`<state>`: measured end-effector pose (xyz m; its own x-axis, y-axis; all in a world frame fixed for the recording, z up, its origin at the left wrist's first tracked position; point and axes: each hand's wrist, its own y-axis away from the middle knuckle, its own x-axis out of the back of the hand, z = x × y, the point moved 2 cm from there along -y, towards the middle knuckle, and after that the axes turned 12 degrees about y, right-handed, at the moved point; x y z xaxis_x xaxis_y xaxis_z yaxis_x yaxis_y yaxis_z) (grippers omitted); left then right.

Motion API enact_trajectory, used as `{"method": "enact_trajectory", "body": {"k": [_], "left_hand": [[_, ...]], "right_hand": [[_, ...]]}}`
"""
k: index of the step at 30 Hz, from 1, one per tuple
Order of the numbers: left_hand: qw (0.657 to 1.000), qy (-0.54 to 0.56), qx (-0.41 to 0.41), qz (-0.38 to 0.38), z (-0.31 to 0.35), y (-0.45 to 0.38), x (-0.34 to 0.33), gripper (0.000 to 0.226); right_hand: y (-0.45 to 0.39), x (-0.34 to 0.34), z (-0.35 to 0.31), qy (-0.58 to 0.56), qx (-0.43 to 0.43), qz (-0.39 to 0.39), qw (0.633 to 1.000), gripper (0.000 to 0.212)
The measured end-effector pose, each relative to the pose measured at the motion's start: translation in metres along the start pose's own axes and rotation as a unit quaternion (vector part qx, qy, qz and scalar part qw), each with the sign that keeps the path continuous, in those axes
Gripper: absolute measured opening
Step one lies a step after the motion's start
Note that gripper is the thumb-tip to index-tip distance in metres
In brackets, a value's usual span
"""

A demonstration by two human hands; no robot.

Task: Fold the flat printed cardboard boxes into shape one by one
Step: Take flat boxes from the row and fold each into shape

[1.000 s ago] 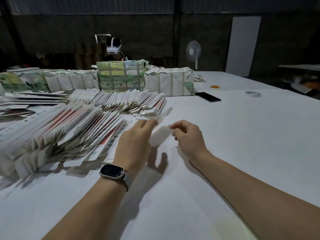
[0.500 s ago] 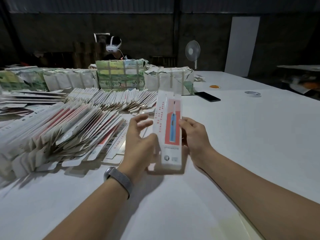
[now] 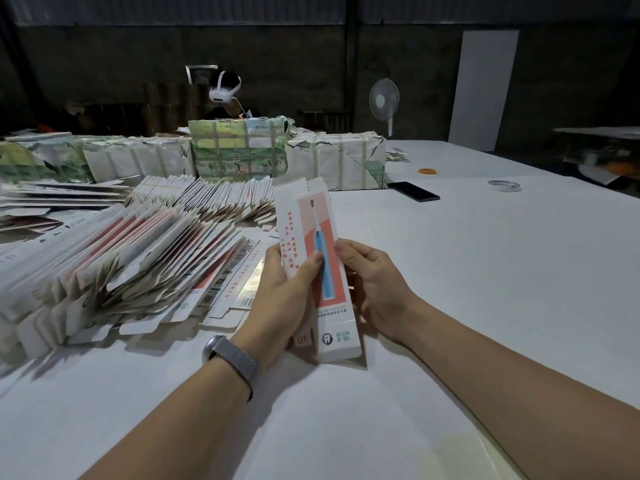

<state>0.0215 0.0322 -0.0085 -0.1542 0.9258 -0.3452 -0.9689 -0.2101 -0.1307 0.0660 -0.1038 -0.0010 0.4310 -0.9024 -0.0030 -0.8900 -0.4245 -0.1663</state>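
Observation:
A long white and pink printed box (image 3: 313,216) with a blue toothbrush picture stands nearly upright over the white table (image 3: 485,271), partly squeezed into shape. My left hand (image 3: 284,299) grips its left side, thumb across the front. Against its right edge, my right hand (image 3: 372,282) presses with curled fingers. Two leaning rows of flat printed boxes (image 3: 138,258) lie to the left, with a further row (image 3: 207,199) behind.
Strapped bundles of green and white cartons (image 3: 239,150) line the back. A black phone (image 3: 414,191), a tape roll (image 3: 504,185) and an orange ring (image 3: 428,171) lie at the right rear. A person with a white headset (image 3: 225,91) sits beyond the bundles. A fan (image 3: 383,100) stands behind.
My hands went from empty over the table to holding one box; it has since come nearer and its sides have spread from flat toward a tube.

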Motion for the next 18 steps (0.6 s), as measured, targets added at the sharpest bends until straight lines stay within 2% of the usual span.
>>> {"method": "enact_trajectory", "body": {"k": [5, 14, 18], "left_hand": [[0.997, 0.068, 0.032, -0.016, 0.001, 0.001, -0.004, 0.031], [0.998, 0.055, 0.038, 0.001, -0.005, 0.0, -0.006, 0.03], [0.999, 0.02, 0.032, 0.002, -0.003, 0.0, -0.005, 0.038]], "right_hand": [[0.0, 0.002, -0.001, -0.01, -0.016, -0.017, 1.0, 0.042], [-0.003, -0.004, 0.004, -0.019, 0.006, -0.083, 0.996, 0.067], [-0.001, -0.007, 0.004, 0.011, 0.011, -0.073, 0.997, 0.052]]}}
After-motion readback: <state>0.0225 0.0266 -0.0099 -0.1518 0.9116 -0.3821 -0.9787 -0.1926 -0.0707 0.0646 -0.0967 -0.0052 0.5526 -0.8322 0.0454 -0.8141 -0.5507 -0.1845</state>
